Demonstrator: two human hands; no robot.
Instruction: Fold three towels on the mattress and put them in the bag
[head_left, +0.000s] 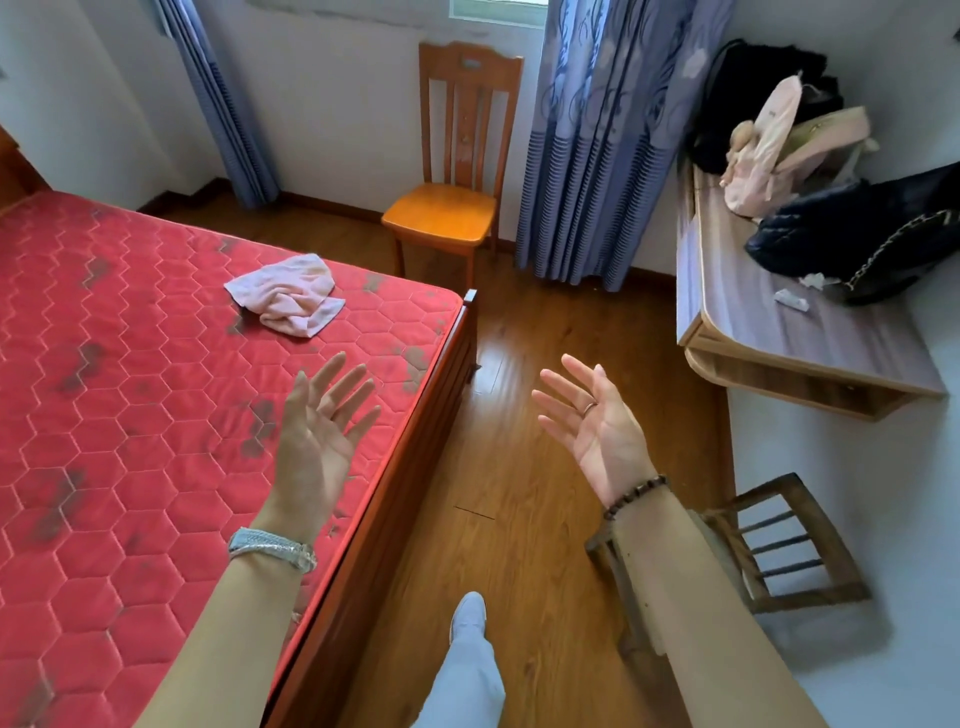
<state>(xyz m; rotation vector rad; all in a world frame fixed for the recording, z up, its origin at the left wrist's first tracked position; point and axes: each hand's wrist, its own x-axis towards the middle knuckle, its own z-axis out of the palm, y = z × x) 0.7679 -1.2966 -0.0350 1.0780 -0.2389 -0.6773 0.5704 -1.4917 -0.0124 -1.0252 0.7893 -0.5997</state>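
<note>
A crumpled pink towel (288, 294) lies near the far right corner of the red quilted mattress (119, 395). My left hand (322, 436) is raised palm-up over the mattress's right edge, fingers spread, holding nothing. My right hand (592, 421) is held palm-up above the wooden floor, also empty with fingers apart. Both hands are well short of the towel. On the desk at the right sit a pink bag (763, 150) and a dark quilted bag (862, 228). Only one towel is visible.
An orange wooden chair (447, 208) stands by the wall beyond the bed. Blue curtains (608, 145) hang beside it. A wooden desk (779, 322) lines the right wall, with a dark wooden stool (779, 551) below my right arm. My foot (467, 618) is on the floor.
</note>
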